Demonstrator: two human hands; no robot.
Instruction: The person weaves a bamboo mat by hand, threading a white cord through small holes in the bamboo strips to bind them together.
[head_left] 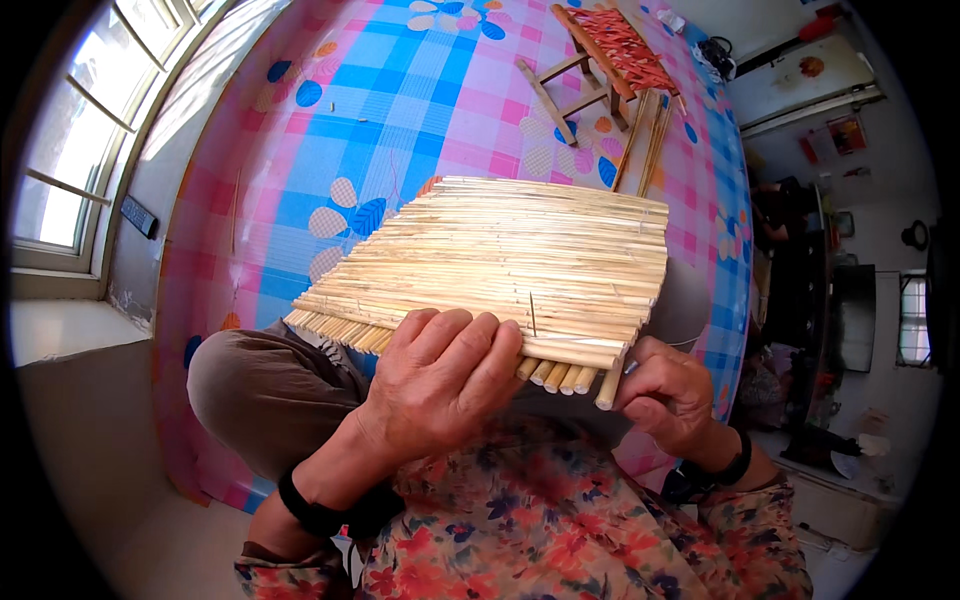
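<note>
Left hand (pixel 440 375), lower centre: grip pressed flat on straw mat's (pixel 500 260) near edge. Right hand (pixel 665 395), lower right: grip pinching loose stalk (pixel 612 385) at mat's right corner; stalks run left-right.

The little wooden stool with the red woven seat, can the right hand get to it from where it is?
Probably not. The stool stands far off across the checked cloth, and the right hand is down at the near edge of the straw mat, which lies between them.
</note>
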